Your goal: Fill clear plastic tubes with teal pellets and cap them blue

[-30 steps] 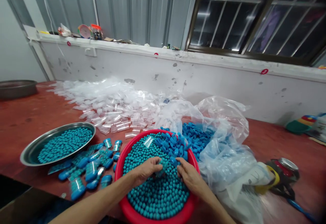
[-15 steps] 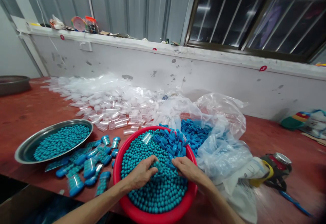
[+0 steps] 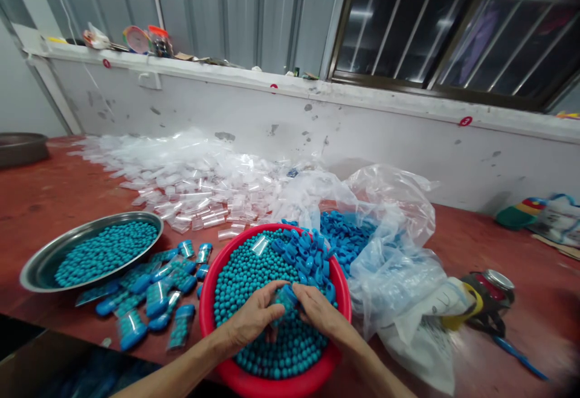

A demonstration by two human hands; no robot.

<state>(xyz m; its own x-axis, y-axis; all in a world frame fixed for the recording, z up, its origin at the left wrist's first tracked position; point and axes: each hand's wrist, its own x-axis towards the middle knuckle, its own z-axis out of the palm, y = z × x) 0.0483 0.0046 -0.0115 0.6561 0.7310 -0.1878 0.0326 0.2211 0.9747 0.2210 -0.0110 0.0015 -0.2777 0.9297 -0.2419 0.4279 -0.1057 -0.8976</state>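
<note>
Over a red basin filled with turquoise beads, both hands meet. My left hand is closed around a small clear plastic container with turquoise beads in it. My right hand pinches a blue cap at the container's upper right end; whether it is seated is hidden by the fingers. Loose blue caps are heaped on the beads at the basin's back right. One clear container lies on the beads at the back.
Filled, capped containers lie left of the basin, beside a metal tray of beads. A wide pile of clear containers spreads behind. At right are a plastic bag with blue caps and a red jar.
My right hand has moved left from the cap heap to the container in my left hand, bringing a blue cap against it. The view has shifted slightly.
</note>
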